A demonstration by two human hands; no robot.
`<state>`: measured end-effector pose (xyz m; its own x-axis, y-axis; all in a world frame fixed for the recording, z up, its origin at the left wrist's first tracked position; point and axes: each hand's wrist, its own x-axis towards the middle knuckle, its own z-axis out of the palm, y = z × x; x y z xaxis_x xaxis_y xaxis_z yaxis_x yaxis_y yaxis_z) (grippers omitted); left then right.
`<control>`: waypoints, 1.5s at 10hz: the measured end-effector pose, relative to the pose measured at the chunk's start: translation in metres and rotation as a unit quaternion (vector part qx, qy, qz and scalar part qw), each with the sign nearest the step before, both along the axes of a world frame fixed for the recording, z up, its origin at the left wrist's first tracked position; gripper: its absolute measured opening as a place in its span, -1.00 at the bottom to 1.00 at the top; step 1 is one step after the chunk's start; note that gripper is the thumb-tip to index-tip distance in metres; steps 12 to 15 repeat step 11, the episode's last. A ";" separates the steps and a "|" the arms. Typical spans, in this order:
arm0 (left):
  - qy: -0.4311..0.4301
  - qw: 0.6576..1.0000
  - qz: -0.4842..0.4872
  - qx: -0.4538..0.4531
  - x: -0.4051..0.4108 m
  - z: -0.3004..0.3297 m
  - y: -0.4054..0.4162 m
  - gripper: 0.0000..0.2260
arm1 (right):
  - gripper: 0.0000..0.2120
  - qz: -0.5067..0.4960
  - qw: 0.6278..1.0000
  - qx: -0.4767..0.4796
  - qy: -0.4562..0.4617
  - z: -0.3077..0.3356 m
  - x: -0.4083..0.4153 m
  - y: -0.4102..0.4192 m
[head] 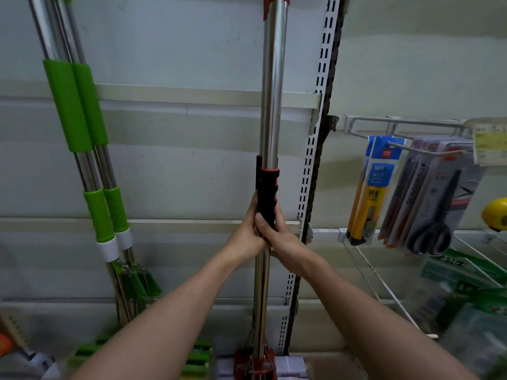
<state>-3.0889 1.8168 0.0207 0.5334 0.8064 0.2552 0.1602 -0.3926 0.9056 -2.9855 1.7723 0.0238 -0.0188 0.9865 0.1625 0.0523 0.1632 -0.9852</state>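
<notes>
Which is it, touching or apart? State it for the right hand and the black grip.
Touching. The head view shows the right hand curled round the lower end of the black grip, thumb across it.

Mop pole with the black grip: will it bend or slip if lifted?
The mop pole looks like shiny metal tube, so probably stiff. The black grip, held by the left hand and right hand, should stop slipping. It is tall, with its red head low down, so the top may sway.

Mop pole (271, 78) top cut off, price tag (491, 141) unreadable — blurred, yellow object (495, 213) cropped
</notes>
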 end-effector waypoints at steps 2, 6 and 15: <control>0.017 1.000 0.002 0.010 -0.001 0.004 0.000 -0.16 | -0.12 -0.017 0.997 -0.022 -0.070 0.000 0.002 0.001; 0.072 0.993 0.097 -0.002 -0.037 0.012 -0.021 -0.09 | -0.32 -0.209 0.914 0.120 -0.328 0.003 0.001 -0.025; 0.148 0.976 0.144 0.075 -0.105 0.025 -0.066 -0.25 | -0.44 -0.350 0.790 0.099 -0.493 0.005 -0.034 -0.048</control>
